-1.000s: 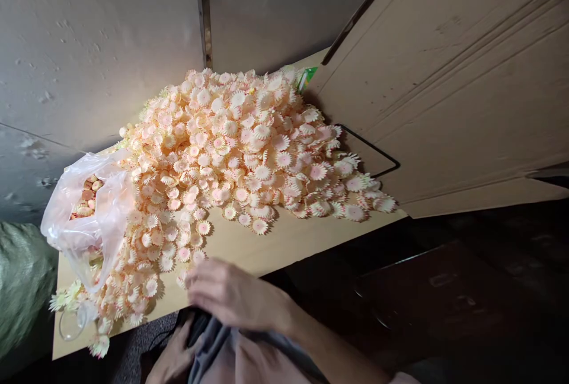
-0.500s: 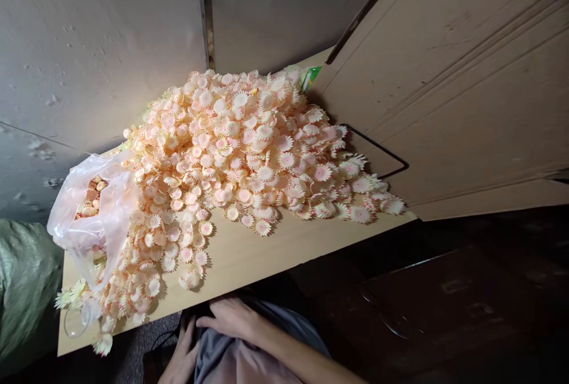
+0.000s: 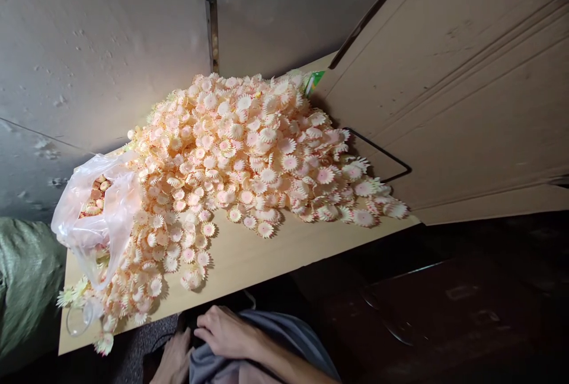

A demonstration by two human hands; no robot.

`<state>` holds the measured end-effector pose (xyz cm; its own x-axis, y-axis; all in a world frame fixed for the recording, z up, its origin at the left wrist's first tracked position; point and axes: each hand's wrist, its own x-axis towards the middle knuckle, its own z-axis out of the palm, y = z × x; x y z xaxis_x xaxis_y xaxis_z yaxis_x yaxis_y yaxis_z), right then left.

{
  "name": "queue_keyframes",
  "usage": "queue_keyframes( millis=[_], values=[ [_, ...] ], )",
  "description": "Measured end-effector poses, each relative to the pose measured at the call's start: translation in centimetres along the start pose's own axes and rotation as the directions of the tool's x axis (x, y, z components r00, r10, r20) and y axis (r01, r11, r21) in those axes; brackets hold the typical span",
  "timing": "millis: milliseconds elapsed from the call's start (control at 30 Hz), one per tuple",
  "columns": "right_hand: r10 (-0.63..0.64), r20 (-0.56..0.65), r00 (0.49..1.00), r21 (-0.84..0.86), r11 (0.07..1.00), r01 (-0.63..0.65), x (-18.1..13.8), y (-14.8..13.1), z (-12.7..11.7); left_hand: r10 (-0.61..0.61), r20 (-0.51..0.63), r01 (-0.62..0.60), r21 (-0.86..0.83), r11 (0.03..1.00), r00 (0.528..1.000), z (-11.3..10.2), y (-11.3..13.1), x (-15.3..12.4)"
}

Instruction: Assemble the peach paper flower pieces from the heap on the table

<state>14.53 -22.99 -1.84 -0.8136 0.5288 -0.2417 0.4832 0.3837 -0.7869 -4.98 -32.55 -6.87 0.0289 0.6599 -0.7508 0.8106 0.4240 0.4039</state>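
Note:
A big heap of peach and pink fabric flower heads (image 3: 249, 147) covers a pale wooden table (image 3: 275, 248). Both my hands are below the table's near edge, in my lap. My right hand (image 3: 226, 330) lies on a grey cloth (image 3: 284, 336) with its fingers curled into the fabric. Just left of it, my left hand (image 3: 174, 359) rests against the same cloth, fingers stretched out and partly hidden by it. Neither hand touches the flowers. The nearest loose flowers (image 3: 191, 277) lie a short way above my right hand.
A clear plastic bag (image 3: 95, 206) with small pieces inside sits at the heap's left. A small glass (image 3: 79, 320) stands at the table's near-left corner. Wooden panels (image 3: 466, 88) lean at the right, a grey wall stands behind, and a green sack (image 3: 24, 283) lies left.
My right hand has drawn back from the flowers at the table's edge down into my lap and now rests on the grey cloth. The view has shifted slightly.

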Motion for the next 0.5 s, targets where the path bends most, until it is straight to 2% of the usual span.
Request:
queue_keyframes(
  millis=[67,167,267,367,433,500],
  values=[
    [-0.037,0.011,0.999,-0.042,0.998,0.038,-0.6,-0.5,-0.2,0.009,-0.077,-0.019,-0.128,0.992,0.997,0.6,0.8,0.8],
    [-0.035,0.034,0.999,-0.054,0.998,0.037,-1.2,-0.5,-0.1,0.025,-0.092,-0.040,-0.162,0.986,0.995,1.4,1.2,1.4],
    [-0.024,0.031,0.999,-0.029,0.999,0.025,-1.6,0.1,0.0,0.055,-0.037,-0.059,-0.138,0.989,0.998,1.2,0.2,0.7],
    [-0.035,0.049,0.998,-0.014,0.999,0.036,-1.7,0.2,0.0,0.171,0.072,-0.169,-0.032,0.985,0.983,0.6,-1.1,0.1],
    [-0.037,0.054,0.998,-0.023,0.999,0.038,-1.7,0.0,-0.2,0.217,0.060,-0.216,-0.015,0.976,0.974,0.6,-1.0,0.6],
    [-0.025,0.038,0.999,-0.036,0.999,0.026,-1.8,-0.4,-0.4,0.190,-0.022,-0.191,-0.064,0.980,0.982,1.1,0.1,1.7]
  ],
)
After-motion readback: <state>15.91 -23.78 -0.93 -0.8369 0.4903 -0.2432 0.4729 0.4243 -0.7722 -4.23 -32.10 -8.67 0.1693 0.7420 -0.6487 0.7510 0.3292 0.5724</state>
